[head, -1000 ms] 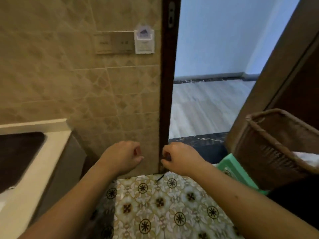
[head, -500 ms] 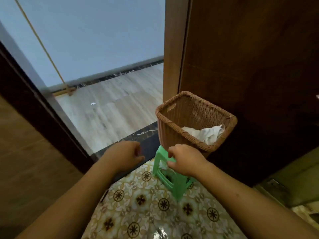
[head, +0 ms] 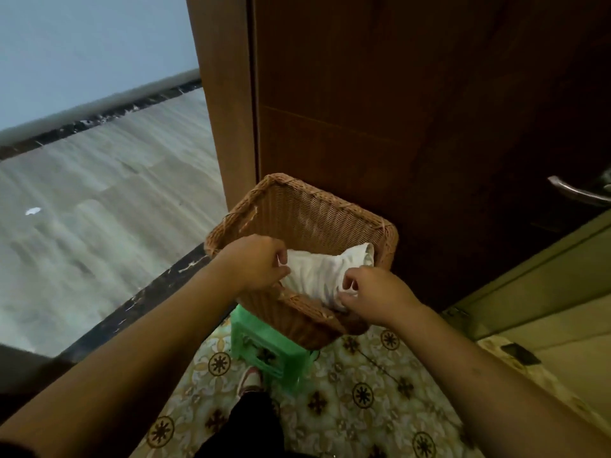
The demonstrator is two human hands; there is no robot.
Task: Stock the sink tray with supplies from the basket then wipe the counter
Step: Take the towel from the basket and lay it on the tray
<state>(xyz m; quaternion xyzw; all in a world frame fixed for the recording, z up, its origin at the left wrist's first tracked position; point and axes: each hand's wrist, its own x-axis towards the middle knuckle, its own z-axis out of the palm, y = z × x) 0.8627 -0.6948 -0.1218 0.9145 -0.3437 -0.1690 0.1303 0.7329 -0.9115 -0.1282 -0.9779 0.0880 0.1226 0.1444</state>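
Note:
A brown woven basket (head: 317, 213) stands on a small green plastic stool (head: 264, 345) against a dark wooden door. A crumpled white cloth (head: 320, 272) lies inside the basket. My left hand (head: 256, 261) is inside the basket's left side, pinching the cloth's left edge. My right hand (head: 377, 297) reaches over the near rim and pinches the cloth's right edge. Whatever lies under the cloth is hidden. The sink tray and counter are out of view.
The wooden door (head: 429, 110) with a metal handle (head: 578, 193) rises behind the basket. An open doorway on the left shows a pale wood floor (head: 99, 200). Patterned floor tile (head: 363, 391) lies below, with my foot (head: 251, 380) by the stool.
My view turned right, from the tiled wall and counter to the basket. Both hands moved from loose fists in front of me into the basket and took hold of the white cloth.

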